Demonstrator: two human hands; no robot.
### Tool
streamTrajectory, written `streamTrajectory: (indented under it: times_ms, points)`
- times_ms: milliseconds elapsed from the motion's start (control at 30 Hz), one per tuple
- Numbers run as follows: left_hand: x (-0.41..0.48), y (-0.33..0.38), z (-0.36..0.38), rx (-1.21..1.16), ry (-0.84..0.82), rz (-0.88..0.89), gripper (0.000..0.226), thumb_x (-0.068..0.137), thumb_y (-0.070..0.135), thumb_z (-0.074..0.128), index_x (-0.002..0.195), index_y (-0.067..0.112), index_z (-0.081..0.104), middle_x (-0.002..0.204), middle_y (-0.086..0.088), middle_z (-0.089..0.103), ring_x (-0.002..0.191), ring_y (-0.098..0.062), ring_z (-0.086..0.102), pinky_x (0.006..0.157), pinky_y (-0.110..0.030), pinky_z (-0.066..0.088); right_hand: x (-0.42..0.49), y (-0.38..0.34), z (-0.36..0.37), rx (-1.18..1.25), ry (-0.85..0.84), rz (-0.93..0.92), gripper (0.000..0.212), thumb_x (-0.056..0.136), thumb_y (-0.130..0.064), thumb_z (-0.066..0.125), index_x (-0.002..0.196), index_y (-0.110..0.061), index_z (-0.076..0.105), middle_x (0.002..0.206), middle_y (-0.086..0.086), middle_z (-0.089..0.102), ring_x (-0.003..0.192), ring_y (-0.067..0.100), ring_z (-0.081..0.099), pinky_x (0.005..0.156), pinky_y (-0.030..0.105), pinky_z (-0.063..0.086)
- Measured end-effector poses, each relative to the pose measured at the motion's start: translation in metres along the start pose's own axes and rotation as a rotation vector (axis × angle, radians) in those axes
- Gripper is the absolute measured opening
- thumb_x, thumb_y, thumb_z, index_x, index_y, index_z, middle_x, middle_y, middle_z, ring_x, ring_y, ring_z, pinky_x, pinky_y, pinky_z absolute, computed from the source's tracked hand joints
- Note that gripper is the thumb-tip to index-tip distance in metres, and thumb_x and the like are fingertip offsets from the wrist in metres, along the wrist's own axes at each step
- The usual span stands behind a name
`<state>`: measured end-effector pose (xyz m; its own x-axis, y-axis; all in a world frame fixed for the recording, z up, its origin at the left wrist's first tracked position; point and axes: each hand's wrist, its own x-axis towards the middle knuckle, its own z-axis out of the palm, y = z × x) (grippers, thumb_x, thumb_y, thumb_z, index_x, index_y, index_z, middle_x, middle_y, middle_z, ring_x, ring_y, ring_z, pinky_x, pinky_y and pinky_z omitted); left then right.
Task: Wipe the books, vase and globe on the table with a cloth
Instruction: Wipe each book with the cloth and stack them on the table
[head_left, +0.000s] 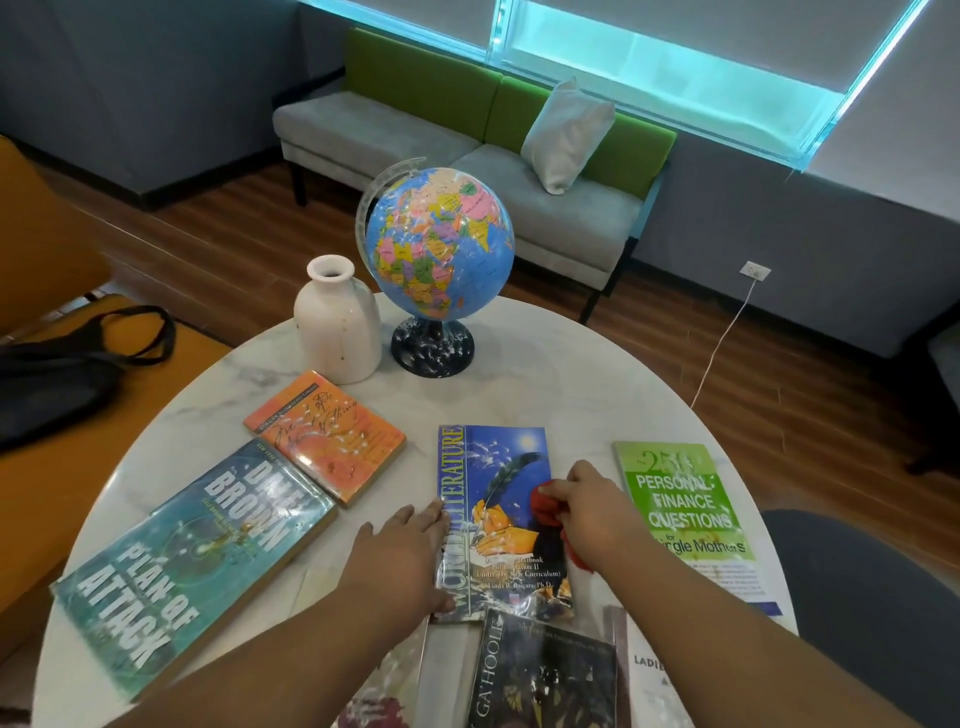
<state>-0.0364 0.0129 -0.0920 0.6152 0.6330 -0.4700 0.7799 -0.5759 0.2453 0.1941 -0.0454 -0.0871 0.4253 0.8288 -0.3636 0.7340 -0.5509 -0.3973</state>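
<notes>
A blue World Literature book (498, 467) lies flat in the middle of the round white table (571, 374). My right hand (597, 514) grips a red cloth (548, 512) and holds it on the book's right side. My left hand (405, 551) lies flat with straight fingers against the book's left edge. A white vase (337, 322) and a dusty globe (436, 244) on a black base stand at the table's far side. An orange book (327, 436), a teal Plan of Attack book (192, 561) and a green finance book (685, 509) lie around.
A dark Ga'Hoole book (545, 675) and other books overlap at the near table edge. A black bag (62, 374) sits on an orange seat at left. A grey and green sofa (467, 156) with a cushion stands beyond the table.
</notes>
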Motion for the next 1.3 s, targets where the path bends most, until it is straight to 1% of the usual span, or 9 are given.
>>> streamTrajectory:
  times_ms: [67,233,367,533,667,833,967,1067,1300]
  points:
    - [0.0,0.0,0.0,0.003,-0.001,0.001,0.094,0.084,0.053,0.063,0.154,0.027,0.006,0.161,0.014,-0.006,0.149,-0.016,0.003,0.118,-0.049,0.014,-0.004,-0.005,0.007,0.088,-0.012,0.015,0.027,0.087,-0.018,0.057,0.075,-0.032,0.037,0.093,0.014,0.061,0.072,0.025,0.058,0.057,0.029,0.043]
    - [0.001,0.0,0.001,0.007,-0.003,0.003,0.094,0.085,0.053,0.062,0.154,0.027,0.005,0.161,0.014,-0.006,0.149,-0.016,0.003,0.118,-0.049,0.015,-0.013,0.0,0.002,0.153,-0.028,0.015,0.011,0.09,-0.021,0.06,0.09,-0.015,0.051,0.084,0.004,0.064,0.063,0.018,0.059,0.049,0.026,0.039]
    - [0.002,0.0,0.002,0.011,0.004,0.005,0.094,0.084,0.053,0.063,0.154,0.026,0.007,0.161,0.013,-0.005,0.149,-0.016,0.004,0.117,-0.049,0.016,-0.005,-0.013,0.008,0.34,-0.005,0.097,0.014,0.085,-0.029,0.062,0.077,-0.027,0.05,0.078,-0.001,0.062,0.057,0.017,0.053,0.047,0.025,0.04]
    - [0.001,-0.001,0.002,-0.001,0.009,0.0,0.095,0.083,0.054,0.064,0.154,0.027,0.007,0.161,0.015,-0.005,0.149,-0.016,0.004,0.117,-0.049,0.016,-0.005,-0.018,0.006,0.41,-0.042,0.125,0.014,0.089,-0.015,0.058,0.081,-0.018,0.047,0.07,0.007,0.057,0.051,0.018,0.046,0.037,0.02,0.032]
    - [0.001,-0.001,0.001,-0.007,0.002,0.001,0.094,0.084,0.053,0.064,0.154,0.027,0.007,0.161,0.014,-0.006,0.149,-0.016,0.003,0.117,-0.049,0.016,-0.001,-0.025,0.01,0.45,-0.01,0.134,0.017,0.082,-0.02,0.061,0.074,-0.024,0.047,0.065,0.005,0.056,0.052,0.021,0.044,0.049,0.03,0.035]
    - [0.0,-0.002,0.001,0.002,0.007,0.006,0.094,0.084,0.053,0.062,0.154,0.027,0.006,0.161,0.015,-0.006,0.149,-0.016,0.004,0.117,-0.048,0.016,-0.009,-0.022,-0.002,0.558,-0.067,0.171,0.018,0.088,-0.005,0.058,0.082,-0.01,0.043,0.051,0.001,0.056,0.04,0.016,0.041,0.035,0.017,0.026]
    - [0.0,-0.001,0.001,0.006,0.005,0.006,0.093,0.085,0.053,0.062,0.154,0.027,0.006,0.161,0.014,-0.006,0.149,-0.015,0.003,0.117,-0.048,0.016,0.001,-0.023,0.006,0.168,0.008,0.011,0.016,0.09,-0.022,0.059,0.078,-0.025,0.049,0.083,0.002,0.06,0.07,0.018,0.058,0.06,0.029,0.046]
    - [0.0,-0.001,0.001,0.004,0.003,0.008,0.093,0.085,0.053,0.062,0.154,0.027,0.006,0.161,0.015,-0.006,0.149,-0.016,0.003,0.117,-0.049,0.016,-0.015,-0.014,0.012,-0.273,-0.077,-0.201,0.028,0.093,-0.039,0.054,0.12,-0.042,0.061,0.121,-0.004,0.043,0.111,0.02,0.042,0.098,0.033,0.043]
    - [-0.001,-0.001,0.0,0.0,-0.002,0.007,0.093,0.085,0.053,0.063,0.154,0.027,0.006,0.161,0.014,-0.007,0.149,-0.017,0.003,0.117,-0.05,0.016,-0.018,-0.011,0.014,-0.141,0.064,-0.134,0.016,0.091,-0.022,0.058,0.097,-0.033,0.068,0.114,-0.006,0.046,0.096,0.021,0.058,0.088,0.035,0.051]
